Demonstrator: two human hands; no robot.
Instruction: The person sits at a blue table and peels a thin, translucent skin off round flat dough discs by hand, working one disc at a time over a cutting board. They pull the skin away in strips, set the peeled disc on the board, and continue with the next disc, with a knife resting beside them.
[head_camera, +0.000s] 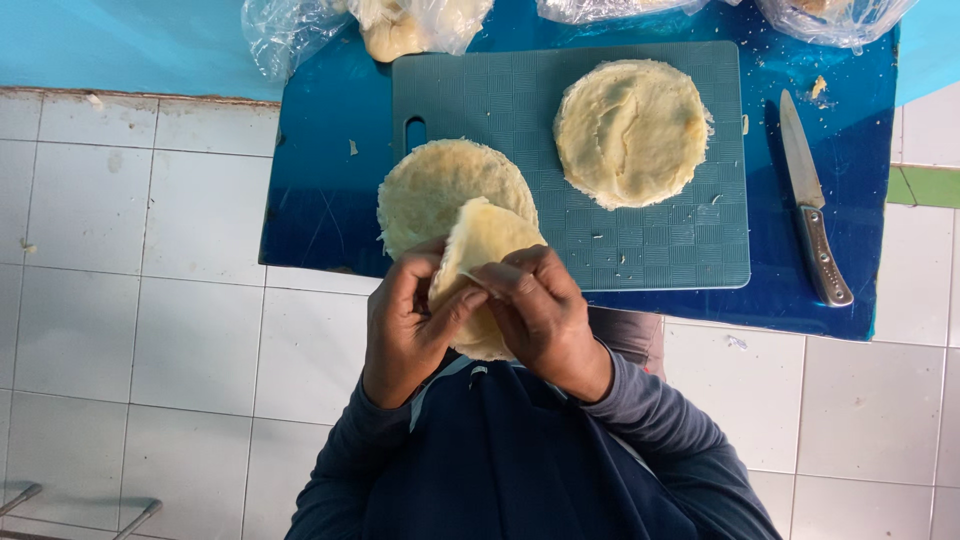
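Closest to the camera, the left hand (405, 325) and the right hand (540, 305) meet over a thin, pale yellow round sheet of dough (478, 250) held up in front of the dark blue jacket (520, 450). Both hands are curled, thumbs and forefingers pinching the sheet's edge where it peels apart. Just beyond lies a second pale round dough disc (440, 185), overlapping the near left corner of a grey-green plastic cutting board (640, 250). Farther back on the board rests a third layered dough round (632, 130). To the right, a steel-handled knife (812, 205) lies on the blue table (320, 200). Clear plastic bags (290, 30) sit at the far edge.
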